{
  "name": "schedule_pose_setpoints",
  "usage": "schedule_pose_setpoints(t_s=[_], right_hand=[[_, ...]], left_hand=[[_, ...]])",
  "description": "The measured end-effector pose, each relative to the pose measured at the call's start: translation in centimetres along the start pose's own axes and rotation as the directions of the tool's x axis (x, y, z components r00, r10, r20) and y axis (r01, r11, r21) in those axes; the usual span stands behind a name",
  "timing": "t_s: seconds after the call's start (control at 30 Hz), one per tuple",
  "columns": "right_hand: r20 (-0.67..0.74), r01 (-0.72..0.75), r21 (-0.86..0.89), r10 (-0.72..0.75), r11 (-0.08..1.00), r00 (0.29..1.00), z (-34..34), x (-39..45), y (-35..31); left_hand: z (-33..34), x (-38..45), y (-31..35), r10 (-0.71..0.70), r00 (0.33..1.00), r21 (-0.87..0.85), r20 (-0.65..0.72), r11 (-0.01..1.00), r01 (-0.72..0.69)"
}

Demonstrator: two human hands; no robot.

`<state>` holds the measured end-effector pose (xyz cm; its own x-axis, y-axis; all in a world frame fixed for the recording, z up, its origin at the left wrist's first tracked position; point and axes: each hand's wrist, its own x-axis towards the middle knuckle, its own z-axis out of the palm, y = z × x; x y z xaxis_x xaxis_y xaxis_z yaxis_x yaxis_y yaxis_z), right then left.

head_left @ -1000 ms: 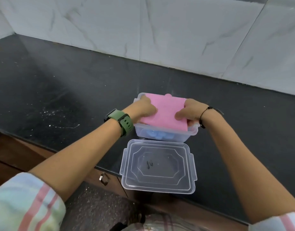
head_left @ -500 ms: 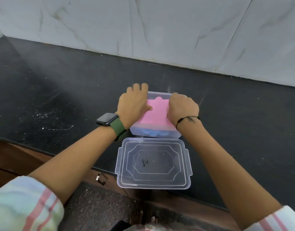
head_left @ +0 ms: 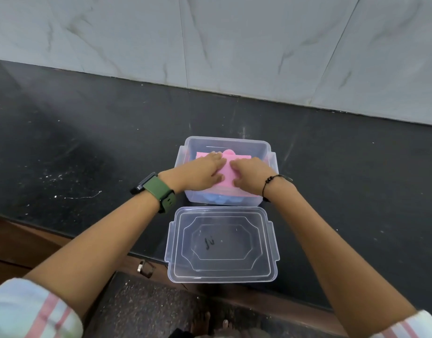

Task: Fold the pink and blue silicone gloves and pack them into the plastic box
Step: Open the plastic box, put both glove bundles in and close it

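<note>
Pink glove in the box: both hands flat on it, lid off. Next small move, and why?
Probably lift both hands clear and reach for the lid. The left hand and right hand lie flat on the folded pink glove, which sits inside the plastic box, below its rim, on top of the blue glove. The lid lies just in front, near the counter edge.

Both bare forearms reach forward, converging; the left hand (head_left: 202, 170) and right hand (head_left: 252, 172) lie palm-down side by side, fingers spread flat and pressing downward, thumbs nearly touching, wrists level and sleeves rolled above the elbows.
</note>
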<state>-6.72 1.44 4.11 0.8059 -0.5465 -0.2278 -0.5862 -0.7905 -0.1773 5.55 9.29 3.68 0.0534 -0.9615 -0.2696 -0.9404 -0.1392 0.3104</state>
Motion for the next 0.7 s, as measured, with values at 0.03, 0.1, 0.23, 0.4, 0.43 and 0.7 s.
schedule_pose_setpoints(t_s=[0.03, 0.1, 0.23, 0.4, 0.43, 0.7], right_hand=[[0.027, -0.003, -0.003, 0.004, 1.000, 1.000, -0.1, 0.1, 0.2], [0.060, -0.015, -0.009, 0.015, 1.000, 0.998, -0.1, 0.3, 0.4], [0.056, -0.039, 0.029, 0.037, 0.999, 0.998, 0.0, 0.5, 0.2], [-0.255, 0.050, 0.203, 0.003, 0.978, 0.967, 0.3, -1.0, 0.5], [-0.368, 0.101, 0.227, -0.011, 0.969, 0.930, 0.5, -1.9, 0.5], [-0.512, 0.557, -0.144, -0.543, 0.818, 0.665, 2.9, -8.8, 1.6]], left_hand=[[0.0, 0.2, 0.1, -0.012, 1.000, 0.002, 0.024, 1.000, 0.012], [0.1, 0.6, 0.2, -0.035, 0.998, 0.000, 0.053, 0.999, 0.035], [0.1, 0.8, 0.3, -0.054, 0.999, -0.048, 0.003, 0.997, 0.054], [1.4, -2.7, 1.0, 0.110, 0.924, -0.086, -0.366, 0.985, -0.152], [2.0, -3.6, 1.0, 0.173, 0.888, -0.015, -0.426, 0.980, -0.198], [6.3, -8.9, -0.2, 0.615, 0.722, 0.496, -0.317, 0.756, -0.426]])
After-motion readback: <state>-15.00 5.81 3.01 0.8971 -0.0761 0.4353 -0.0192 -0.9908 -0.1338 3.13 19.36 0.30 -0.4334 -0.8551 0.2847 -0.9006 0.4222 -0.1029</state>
